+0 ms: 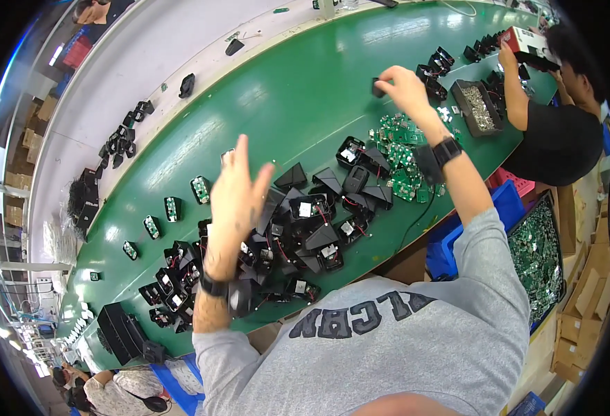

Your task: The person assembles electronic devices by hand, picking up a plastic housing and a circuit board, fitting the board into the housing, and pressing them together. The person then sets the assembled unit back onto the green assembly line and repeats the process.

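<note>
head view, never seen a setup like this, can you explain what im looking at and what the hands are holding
No machine here: a person works bare-handed. This one picture comes from a fisheye camera on their head, looking down, so straight edges bend. On the green table lie a heap of black cases, a pile of green boards and, left, a row of small units. The right hand pinches a small black piece; the left hand is spread and seems to hold nothing.

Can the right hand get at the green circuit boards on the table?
Likely yes: the green circuit boards lie exposed near the right hand, though it seems to pinch a small black part that might hinder.
</note>
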Demonstrator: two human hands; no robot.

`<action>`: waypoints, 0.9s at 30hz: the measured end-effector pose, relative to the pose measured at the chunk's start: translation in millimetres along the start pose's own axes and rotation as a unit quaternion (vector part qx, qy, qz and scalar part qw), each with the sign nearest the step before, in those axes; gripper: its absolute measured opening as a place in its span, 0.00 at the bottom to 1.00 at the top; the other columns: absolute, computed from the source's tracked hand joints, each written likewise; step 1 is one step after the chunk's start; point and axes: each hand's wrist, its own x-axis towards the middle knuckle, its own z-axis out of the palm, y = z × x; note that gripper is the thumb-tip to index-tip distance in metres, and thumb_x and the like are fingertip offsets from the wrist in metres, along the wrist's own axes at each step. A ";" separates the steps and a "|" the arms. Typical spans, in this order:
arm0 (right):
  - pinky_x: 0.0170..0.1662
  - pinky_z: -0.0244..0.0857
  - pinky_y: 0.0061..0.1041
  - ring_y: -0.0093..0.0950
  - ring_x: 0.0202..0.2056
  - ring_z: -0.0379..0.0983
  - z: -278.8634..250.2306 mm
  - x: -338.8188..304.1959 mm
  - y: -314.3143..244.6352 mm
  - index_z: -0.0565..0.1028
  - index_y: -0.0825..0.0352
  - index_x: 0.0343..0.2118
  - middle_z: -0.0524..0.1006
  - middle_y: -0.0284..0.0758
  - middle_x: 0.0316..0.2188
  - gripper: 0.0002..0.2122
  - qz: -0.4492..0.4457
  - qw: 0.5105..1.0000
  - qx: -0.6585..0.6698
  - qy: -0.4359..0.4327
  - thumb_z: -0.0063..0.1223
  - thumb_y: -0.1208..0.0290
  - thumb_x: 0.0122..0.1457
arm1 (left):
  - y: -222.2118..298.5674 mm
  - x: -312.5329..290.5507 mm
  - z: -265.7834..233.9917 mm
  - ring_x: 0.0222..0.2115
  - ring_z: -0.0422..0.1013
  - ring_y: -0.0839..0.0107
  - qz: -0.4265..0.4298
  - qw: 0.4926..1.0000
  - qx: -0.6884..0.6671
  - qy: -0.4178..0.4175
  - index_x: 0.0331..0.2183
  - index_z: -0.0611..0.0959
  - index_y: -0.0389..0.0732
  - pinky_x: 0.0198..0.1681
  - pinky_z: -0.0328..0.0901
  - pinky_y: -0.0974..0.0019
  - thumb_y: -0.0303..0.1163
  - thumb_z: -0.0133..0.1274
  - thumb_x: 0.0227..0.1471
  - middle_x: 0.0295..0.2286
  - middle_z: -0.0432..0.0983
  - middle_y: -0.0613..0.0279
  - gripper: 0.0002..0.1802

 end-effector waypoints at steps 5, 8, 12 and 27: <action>0.41 0.68 0.22 0.20 0.37 0.73 -46.0 -84.1 -150.9 0.79 0.72 0.35 0.79 0.33 0.35 0.09 0.113 0.769 0.561 -0.284 0.61 0.74 0.52 | 62.6 -43.6 21.2 0.44 0.71 0.58 0.048 0.970 -0.226 0.072 0.60 0.56 0.37 0.47 0.67 0.59 0.33 0.65 0.42 0.51 0.64 0.47 0.48; 0.43 0.68 0.22 0.23 0.37 0.74 -60.0 -129.8 -179.3 0.79 0.72 0.37 0.79 0.34 0.35 0.10 0.036 0.743 0.612 -0.268 0.61 0.78 0.50 | 57.8 -47.5 54.3 0.47 0.69 0.60 0.128 0.898 -0.377 0.185 0.51 0.64 0.40 0.49 0.66 0.60 0.21 0.66 0.38 0.47 0.69 0.51 0.39; 0.39 0.66 0.21 0.22 0.36 0.74 -68.9 -122.6 -134.4 0.80 0.67 0.38 0.79 0.34 0.36 0.11 0.023 0.941 0.337 0.012 0.60 0.77 0.49 | 48.6 -56.8 44.5 0.36 0.74 0.59 0.007 0.739 -0.668 0.087 0.48 0.62 0.39 0.24 0.72 0.70 0.31 0.53 0.52 0.45 0.69 0.43 0.24; 0.37 0.66 0.27 0.29 0.33 0.71 -62.0 -111.6 -67.1 0.79 0.64 0.35 0.76 0.33 0.29 0.09 -0.108 0.990 0.007 0.089 0.59 0.76 0.49 | 45.4 -72.0 51.1 0.46 0.69 0.70 -0.039 0.723 -0.689 -0.009 0.54 0.65 0.37 0.43 0.71 0.69 0.17 0.56 0.45 0.49 0.68 0.55 0.33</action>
